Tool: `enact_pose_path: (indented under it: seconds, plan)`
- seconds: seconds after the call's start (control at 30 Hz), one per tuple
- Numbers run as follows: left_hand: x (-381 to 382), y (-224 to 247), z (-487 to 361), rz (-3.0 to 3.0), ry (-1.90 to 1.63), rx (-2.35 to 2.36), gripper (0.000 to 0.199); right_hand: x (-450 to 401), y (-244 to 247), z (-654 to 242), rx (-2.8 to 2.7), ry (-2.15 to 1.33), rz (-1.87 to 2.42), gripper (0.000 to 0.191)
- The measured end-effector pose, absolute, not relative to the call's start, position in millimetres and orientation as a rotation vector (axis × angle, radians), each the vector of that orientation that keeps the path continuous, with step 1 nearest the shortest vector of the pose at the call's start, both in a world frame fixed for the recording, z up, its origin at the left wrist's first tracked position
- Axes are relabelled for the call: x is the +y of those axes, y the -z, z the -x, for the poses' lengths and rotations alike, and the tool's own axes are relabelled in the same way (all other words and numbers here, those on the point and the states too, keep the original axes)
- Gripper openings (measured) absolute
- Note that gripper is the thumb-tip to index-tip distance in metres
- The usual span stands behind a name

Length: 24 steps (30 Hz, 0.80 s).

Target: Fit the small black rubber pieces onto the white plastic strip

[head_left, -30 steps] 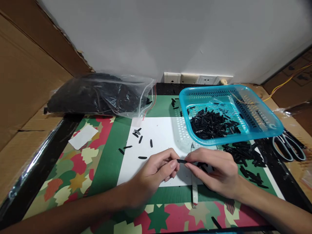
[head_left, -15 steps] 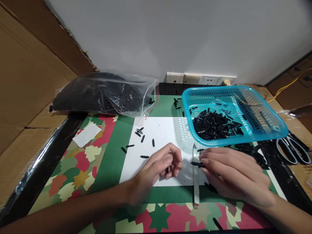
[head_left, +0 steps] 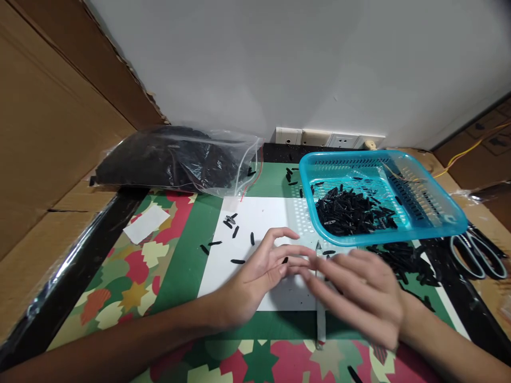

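Note:
My left hand (head_left: 265,268) is over the white paper (head_left: 265,213), palm turned inward and fingers loosely curved. A small black piece (head_left: 285,260) sits between its thumb tip and fingers. My right hand (head_left: 359,292), smeared by motion, has its fingertips at the left hand's fingertips; whether anything is in them cannot be made out. Below the right fingers lies a slim, pale, pen-like tool (head_left: 321,324) with a pointed dark tip, partly covered. Several loose black slivers (head_left: 238,261) lie on the paper and the green mat around the hands.
A blue plastic basket (head_left: 383,236) with a heap of black slivers stands at the right. More black slivers (head_left: 407,260) lie before it, near scissors (head_left: 473,255). At the back left rests a zip bag (head_left: 179,159) full of black material. A white scrap (head_left: 146,224) lies left.
My right hand has moved left to the left fingertips; the black sliver it held is out of its visible grip. My left fingers have uncurled, showing a small black piece. The view has shifted slightly.

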<state>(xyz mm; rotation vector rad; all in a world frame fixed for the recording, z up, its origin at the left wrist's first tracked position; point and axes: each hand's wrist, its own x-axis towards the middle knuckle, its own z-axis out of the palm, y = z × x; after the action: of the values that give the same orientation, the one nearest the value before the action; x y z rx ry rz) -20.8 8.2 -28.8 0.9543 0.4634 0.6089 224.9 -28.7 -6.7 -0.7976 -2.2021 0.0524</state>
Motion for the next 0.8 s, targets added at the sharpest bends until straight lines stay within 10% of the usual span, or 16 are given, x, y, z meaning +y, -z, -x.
enact_pose_path:
  seconds: [0.4, 0.8]
  plan:
    - [-1, 30, 28, -1.142, -0.511, 0.453, 0.077, -25, 16, -203, -2.392, -0.061, 0.569, 0.030]
    - [-1, 20, 18, -1.061, -0.620, 0.830, 0.042, -29, 33, -203, -2.138, -0.434, 0.610, 0.023]
